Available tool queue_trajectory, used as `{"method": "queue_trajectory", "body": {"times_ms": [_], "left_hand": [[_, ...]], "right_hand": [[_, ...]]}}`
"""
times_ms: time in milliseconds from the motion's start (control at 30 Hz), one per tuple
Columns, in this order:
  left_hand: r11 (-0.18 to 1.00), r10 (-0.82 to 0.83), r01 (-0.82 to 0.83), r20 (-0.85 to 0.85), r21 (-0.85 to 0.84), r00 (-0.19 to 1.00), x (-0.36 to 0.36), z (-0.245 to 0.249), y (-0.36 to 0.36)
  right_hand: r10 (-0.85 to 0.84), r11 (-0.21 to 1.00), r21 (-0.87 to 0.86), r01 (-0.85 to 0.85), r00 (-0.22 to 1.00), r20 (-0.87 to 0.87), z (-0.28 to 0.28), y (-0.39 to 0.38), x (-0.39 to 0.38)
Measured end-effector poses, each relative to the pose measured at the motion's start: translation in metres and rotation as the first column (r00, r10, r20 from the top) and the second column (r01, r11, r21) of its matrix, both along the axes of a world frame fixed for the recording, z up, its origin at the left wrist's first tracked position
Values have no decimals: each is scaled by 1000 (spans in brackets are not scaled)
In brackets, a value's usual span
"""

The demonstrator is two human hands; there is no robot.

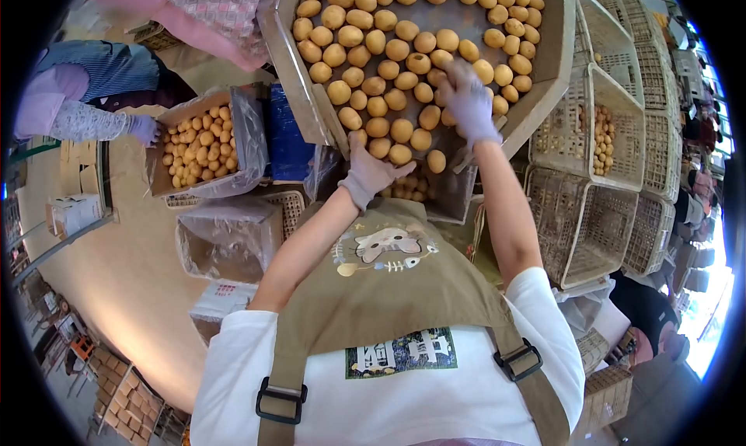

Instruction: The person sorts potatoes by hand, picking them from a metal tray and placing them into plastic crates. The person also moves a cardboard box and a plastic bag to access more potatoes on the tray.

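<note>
Round yellow-brown fruits [396,50] lie spread over a large tray with raised edges [540,108]. My right hand [468,104], in a pale glove, reaches down among the fruits at the tray's right middle; its fingertips are blurred and whatever they hold is hidden. At the tray's near edge is my left hand [369,170], gloved, with thumb and fingers apart beside the nearest fruits. One fruit [437,162] sits at the tray's opening between my hands. Below that opening, a lined box [451,196] holds more fruits, partly hidden by my left hand and apron.
Stacked plastic crates [594,228] stand at the right, some with fruits. A co-worker's gloved hand [144,130] touches a lined box of fruits [247,139] at the left. A plastic-lined box [229,240] and a blue box [289,135] are near my left arm.
</note>
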State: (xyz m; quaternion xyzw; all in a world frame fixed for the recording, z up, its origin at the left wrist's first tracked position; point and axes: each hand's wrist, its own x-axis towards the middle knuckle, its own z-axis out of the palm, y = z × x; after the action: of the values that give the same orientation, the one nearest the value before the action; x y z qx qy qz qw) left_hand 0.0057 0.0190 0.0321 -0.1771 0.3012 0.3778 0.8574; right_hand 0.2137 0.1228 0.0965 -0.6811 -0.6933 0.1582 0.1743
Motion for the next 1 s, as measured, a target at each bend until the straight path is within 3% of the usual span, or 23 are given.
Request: {"method": "queue_trajectory", "body": {"times_ms": [33, 100, 200, 300, 367, 433, 500, 567, 600, 633, 667, 733, 767, 833, 867, 933, 967, 1000], "left_hand": [[1000, 15, -15, 58, -4, 998, 2, 2, 1], [999, 38, -36, 47, -28, 998, 5, -3, 2], [997, 77, -76, 116, -13, 990, 3, -5, 1], [997, 69, -65, 121, -39, 990, 1, -5, 3], [997, 77, -77, 121, -9, 990, 0, 0, 3], [996, 87, -88, 129, -1, 988, -2, -1, 3], [995, 103, -101, 154, -17, 983, 0, -6, 3], [996, 84, -85, 118, 0, 989, 0, 0, 2], [996, 77, -81, 120, 24, 990, 0, -1, 0], [995, 76, -83, 121, 53, 990, 1, -4, 1], [968, 36, -68, 133, 240, 990, 1, -24, -4], [917, -40, -13, 125, 399, 991, -1, -41, -10], [927, -73, 40, 76, 372, 994, -1, -49, -10], [940, -146, 142, -11, 309, 989, -2, -63, -11], [972, -183, 190, -58, 135, 981, -3, -41, -8], [969, -217, 208, -58, -130, 974, -13, -38, -9], [976, -198, 183, -127, -116, 972, -15, -49, -13], [982, -176, 159, -194, -103, 965, -12, -41, -16]], "right_hand": [[-30, 999, 10, 30, 1000, 3, 2, 14, -3], [-7, 948, -300, 106, 950, 312, 6, 39, -20], [-52, 936, -330, 127, 972, 228, 4, 50, -17], [-133, 989, -100, 113, 967, -216, 23, 0, -5], [-22, 965, 246, 90, 963, -268, 37, -53, 11], [-59, 933, 320, 167, 945, -323, 42, -121, 41], [-214, 931, 243, 274, 945, -248, 21, -190, 90], [-418, 895, -64, 442, 879, 230, 8, -242, 121], [-476, 844, -84, 529, 812, 338, -4, -260, 131], [-462, 882, 24, 471, 854, 239, 6, -250, 121], [-432, 900, 134, 415, 891, 140, 13, -237, 107], [-294, 911, 313, 270, 955, 32, 34, -199, 62], [-187, 921, 343, 185, 982, -27, 37, -177, 41], [56, 955, 292, -58, 998, 18, 40, -139, 5], [148, 937, 303, -174, 983, 109, 28, -123, -2], [-5, 981, 192, -25, 988, 154, -4, -99, -11], [-100, 983, 171, 64, 972, 211, -13, -91, -20], [14, 1000, -26, -5, 936, 352, -21, -91, -30]]}}
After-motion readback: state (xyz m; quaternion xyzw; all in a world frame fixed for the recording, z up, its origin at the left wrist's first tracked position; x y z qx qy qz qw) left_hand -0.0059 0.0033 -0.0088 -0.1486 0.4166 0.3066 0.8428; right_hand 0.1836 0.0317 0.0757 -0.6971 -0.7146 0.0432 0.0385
